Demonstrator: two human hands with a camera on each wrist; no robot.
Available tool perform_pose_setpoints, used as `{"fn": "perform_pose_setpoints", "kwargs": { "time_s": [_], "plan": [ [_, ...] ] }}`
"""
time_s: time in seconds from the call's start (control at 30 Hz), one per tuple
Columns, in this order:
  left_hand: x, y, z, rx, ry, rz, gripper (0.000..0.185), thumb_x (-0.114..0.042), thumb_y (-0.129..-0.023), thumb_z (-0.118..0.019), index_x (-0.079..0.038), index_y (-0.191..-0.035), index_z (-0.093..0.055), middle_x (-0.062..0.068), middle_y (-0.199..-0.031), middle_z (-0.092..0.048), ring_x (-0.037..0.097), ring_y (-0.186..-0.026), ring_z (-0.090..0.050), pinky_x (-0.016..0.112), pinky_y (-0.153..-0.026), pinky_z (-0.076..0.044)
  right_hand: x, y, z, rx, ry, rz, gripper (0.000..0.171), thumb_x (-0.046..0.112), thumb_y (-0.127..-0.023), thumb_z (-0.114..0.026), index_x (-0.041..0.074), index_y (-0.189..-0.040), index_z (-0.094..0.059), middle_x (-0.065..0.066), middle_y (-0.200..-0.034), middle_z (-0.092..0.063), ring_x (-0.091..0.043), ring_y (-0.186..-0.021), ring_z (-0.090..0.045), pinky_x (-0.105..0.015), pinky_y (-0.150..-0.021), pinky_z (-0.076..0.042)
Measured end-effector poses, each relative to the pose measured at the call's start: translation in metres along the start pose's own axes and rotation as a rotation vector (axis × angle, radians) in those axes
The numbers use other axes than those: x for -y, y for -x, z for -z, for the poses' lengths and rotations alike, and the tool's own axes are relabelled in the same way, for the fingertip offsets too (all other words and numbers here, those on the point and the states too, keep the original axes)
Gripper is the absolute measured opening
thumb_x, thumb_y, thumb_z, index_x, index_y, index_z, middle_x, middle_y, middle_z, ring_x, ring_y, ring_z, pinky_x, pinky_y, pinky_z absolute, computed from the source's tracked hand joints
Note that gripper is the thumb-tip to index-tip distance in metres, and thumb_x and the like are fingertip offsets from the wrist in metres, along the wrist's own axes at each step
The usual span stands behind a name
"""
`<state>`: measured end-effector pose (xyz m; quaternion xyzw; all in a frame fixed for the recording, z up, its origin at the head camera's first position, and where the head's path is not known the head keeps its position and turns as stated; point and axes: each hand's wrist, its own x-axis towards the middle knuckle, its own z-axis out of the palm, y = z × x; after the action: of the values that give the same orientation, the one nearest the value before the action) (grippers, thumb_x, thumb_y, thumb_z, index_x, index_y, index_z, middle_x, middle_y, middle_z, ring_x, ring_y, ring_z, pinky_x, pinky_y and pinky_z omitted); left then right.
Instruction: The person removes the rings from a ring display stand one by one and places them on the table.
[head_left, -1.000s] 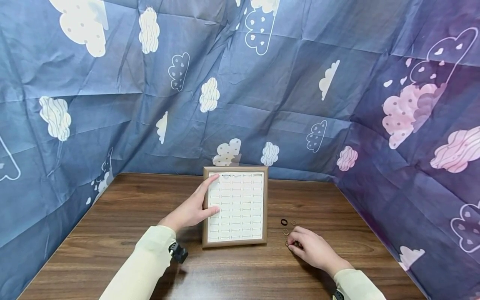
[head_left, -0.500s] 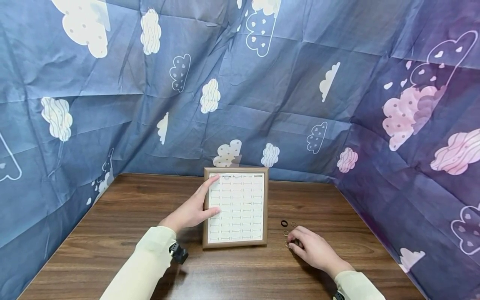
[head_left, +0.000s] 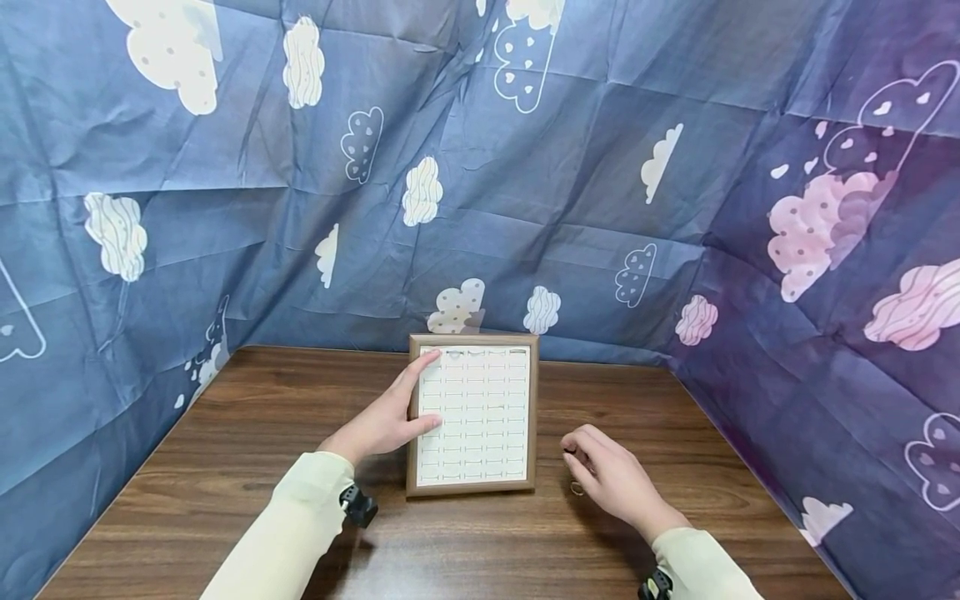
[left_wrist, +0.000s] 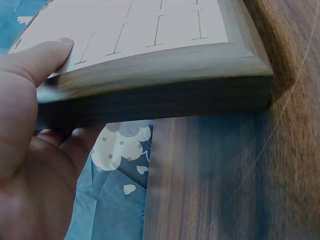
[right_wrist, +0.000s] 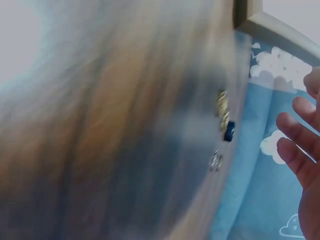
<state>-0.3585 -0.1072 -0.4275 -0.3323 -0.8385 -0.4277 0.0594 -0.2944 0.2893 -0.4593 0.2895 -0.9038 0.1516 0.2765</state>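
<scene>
Filling the top and sides of the head view, a blue curtain [head_left: 525, 167] printed with clouds hangs behind a brown wooden table [head_left: 225, 467] that takes up the lower middle. At the centre of the frame lies a wooden-framed tray [head_left: 534, 417] with a white insert ruled into small slots. The left hand [head_left: 386, 417] rests on the tray's left edge, forefinger stretched up along the frame and thumb laid on the white insert; in the left wrist view the thumb sits on top while the other fingers curl against the side of the frame, so the hand holds the tray between them. Right of the tray, in the lower middle, the right hand [head_left: 611, 479] hovers over the table with fingers loosely bent and slightly spread; I cannot tell whether it holds anything. Beside it lie small rings [head_left: 576, 489], one gold-coloured at its lower left, one dark [head_left: 568, 451] near the fingertips; the blurred right wrist view shows them as small specks.
</scene>
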Motion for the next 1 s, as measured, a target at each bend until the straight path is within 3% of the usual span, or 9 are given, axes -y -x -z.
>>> {"fn": "perform_pose_setpoints", "kwargs": {
  "time_s": [0.57,1.0],
  "plan": [
    [0.0,-0.001,0.0,0.002,-0.005,0.016,0.1,-0.017,-0.101,-0.077,-0.032,-0.174,-0.01,0.012,-0.18,-0.019,0.033,-0.161,-0.033,0.057,-0.126,-0.034,0.027,-0.039,-0.005,-0.051,-0.036,-0.019,0.015,0.012,-0.098,-0.077,0.018,-0.111,-0.072,0.014,-0.093,-0.061,0.0,-0.083,-0.057,-0.025,-0.072,-0.052],
    [-0.001,0.001,0.0,0.006,0.002,0.024,0.1,-0.017,-0.101,-0.078,-0.033,-0.173,-0.01,0.011,-0.18,-0.019,0.032,-0.161,-0.032,0.056,-0.127,-0.033,0.056,-0.073,-0.016,-0.11,-0.081,0.009,0.018,0.012,-0.097,-0.079,0.014,-0.114,-0.072,0.007,-0.093,-0.064,-0.007,-0.079,-0.059,-0.025,-0.07,-0.051]
  ]
}}
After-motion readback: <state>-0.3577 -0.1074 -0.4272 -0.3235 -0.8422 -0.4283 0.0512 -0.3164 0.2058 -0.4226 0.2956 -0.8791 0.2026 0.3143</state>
